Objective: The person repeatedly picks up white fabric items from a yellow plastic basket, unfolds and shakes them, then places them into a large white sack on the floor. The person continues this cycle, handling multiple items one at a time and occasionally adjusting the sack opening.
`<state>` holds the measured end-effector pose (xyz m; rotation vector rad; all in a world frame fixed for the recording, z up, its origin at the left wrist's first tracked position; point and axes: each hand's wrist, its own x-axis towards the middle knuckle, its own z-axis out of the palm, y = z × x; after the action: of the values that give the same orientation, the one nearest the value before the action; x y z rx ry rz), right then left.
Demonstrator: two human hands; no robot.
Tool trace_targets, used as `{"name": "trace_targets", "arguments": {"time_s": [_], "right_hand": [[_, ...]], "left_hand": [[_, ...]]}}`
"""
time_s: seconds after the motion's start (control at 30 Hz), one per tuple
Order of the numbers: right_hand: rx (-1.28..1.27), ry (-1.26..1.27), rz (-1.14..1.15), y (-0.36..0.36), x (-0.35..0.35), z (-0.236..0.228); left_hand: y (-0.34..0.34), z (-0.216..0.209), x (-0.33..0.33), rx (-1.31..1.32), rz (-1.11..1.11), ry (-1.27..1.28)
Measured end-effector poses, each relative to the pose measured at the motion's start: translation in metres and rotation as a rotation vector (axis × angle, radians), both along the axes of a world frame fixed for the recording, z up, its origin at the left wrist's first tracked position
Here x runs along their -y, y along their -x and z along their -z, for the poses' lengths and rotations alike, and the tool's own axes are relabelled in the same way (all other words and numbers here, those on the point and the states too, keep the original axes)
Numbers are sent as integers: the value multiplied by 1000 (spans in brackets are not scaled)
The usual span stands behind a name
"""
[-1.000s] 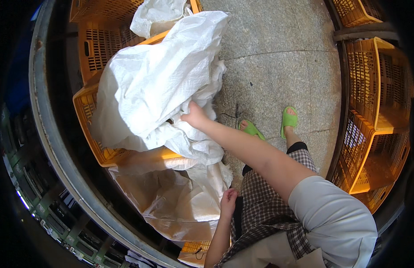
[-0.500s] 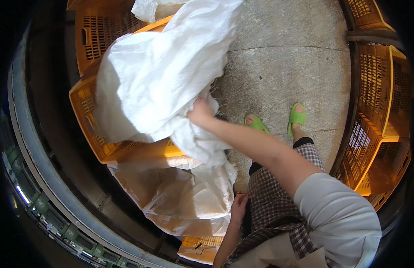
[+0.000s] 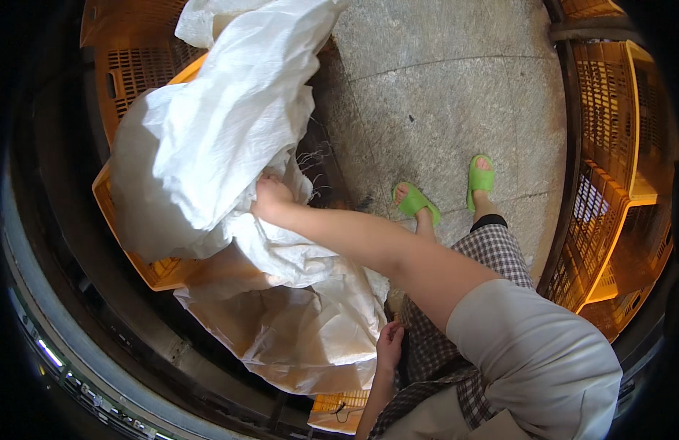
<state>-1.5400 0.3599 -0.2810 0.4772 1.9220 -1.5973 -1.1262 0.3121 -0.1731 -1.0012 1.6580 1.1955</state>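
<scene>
Flr: grey, speckled, stone/concrete-type slabs w/ thin dk joints, small dk spot mid-flr. R side: dk upright rail along flr edge, dk horiz. bar nr top; yellow-orange slatted crates stacked behind. L side: long grey metal rail, bowed by lens, dk beams next to it. Bright light strip far lower L. Daylight-ish on flr; L side mostly in shadow.

Single view, head-worn: left fisheye, looks down along the wearer's front; hands fairly near, floor farther below; straight edges bow toward rim.
</scene>
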Motion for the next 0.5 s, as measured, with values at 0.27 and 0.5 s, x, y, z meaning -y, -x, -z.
{"name": "trace_targets", "arguments": {"time_s": [0.27,0.5], "right_hand": [[-18,37,21,-38,-72,-44],[24,-204,305,-138,-238,-25]], "left_hand": [[11,6,-6,60,18,28],[112,-33,-92,-368,218,27]]}}
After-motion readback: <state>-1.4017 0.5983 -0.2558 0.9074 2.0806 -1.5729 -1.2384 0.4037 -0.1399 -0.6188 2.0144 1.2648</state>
